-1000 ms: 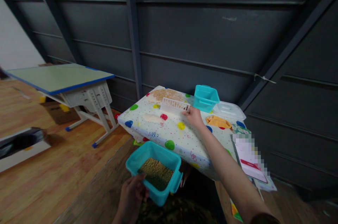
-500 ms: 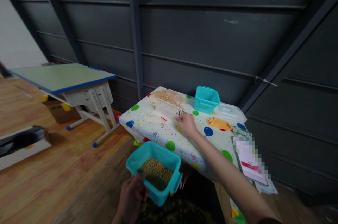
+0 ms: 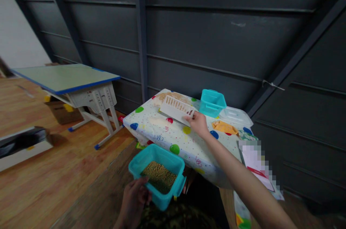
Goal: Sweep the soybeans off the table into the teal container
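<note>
My left hand (image 3: 137,194) grips the near left rim of a turquoise plastic tub (image 3: 177,166), held below the table's front edge. Round tan beans (image 3: 160,175), like soybeans, cover the bottom of that tub. Out over the table, my right hand (image 3: 198,124) is closed on the right end of a long white slotted plastic basket (image 3: 174,112). The inside of the basket is mostly hidden. Behind it a spread of pale grains or beans (image 3: 177,96) lies on the balloon-print tablecloth (image 3: 151,137), partly covered from view by the basket.
A second turquoise tub (image 3: 212,103) stands at the table's back right, beside a clear lid (image 3: 236,116). An orange cloth (image 3: 225,127) and a blurred-out flat item (image 3: 256,167) lie along the right side. Left stands a school desk (image 3: 65,79); an open box (image 3: 24,146) sits on the floor.
The white basket and my right hand have shifted slightly right, and the basket's slotted side now shows more. My left hand and the tub of beans stay nearly still.
</note>
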Motion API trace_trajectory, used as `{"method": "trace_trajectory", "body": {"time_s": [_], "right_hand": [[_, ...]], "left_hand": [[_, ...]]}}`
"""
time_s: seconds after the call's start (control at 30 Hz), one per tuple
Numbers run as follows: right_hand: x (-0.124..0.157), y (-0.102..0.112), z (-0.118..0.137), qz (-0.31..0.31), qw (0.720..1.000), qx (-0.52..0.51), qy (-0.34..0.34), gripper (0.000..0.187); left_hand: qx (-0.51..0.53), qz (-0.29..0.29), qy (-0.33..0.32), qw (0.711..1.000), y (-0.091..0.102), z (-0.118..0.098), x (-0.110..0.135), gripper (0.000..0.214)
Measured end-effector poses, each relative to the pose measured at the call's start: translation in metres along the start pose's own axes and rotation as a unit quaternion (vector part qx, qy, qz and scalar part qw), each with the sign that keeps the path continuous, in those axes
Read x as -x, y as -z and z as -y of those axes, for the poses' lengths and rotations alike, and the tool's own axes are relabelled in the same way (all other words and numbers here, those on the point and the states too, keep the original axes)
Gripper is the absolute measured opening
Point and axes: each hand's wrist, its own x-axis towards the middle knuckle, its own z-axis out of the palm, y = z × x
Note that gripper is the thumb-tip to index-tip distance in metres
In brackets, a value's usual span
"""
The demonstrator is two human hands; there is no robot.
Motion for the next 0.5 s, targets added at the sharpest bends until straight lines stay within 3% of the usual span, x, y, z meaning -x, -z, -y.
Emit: {"method": "trace_trajectory", "body": {"time_s": [0.13, 0.27, 0.37, 0.5], "right_hand": [[-0.011, 0.033, -0.013, 0.101, 0.981, -0.167, -0.012, 0.026], [-0.011, 0.052, -0.022, 0.201, 0.961, -0.185, -0.039, 0.040], [-0.013, 0.050, -0.026, 0.247, 0.951, -0.179, -0.049, 0.039], [-0.025, 0.030, -0.022, 0.261, 0.946, -0.181, -0.056, 0.036]], "left_hand": [[-0.028, 0.004, -0.014, 0.999, -0.001, 0.002, 0.001, 0.046], [-0.034, 0.011, -0.014, 0.999, 0.000, 0.004, -0.001, 0.047], [-0.039, 0.015, -0.012, 0.999, 0.000, 0.005, -0.001, 0.046], [-0.037, 0.012, -0.020, 0.999, 0.001, 0.003, 0.001, 0.047]]}}
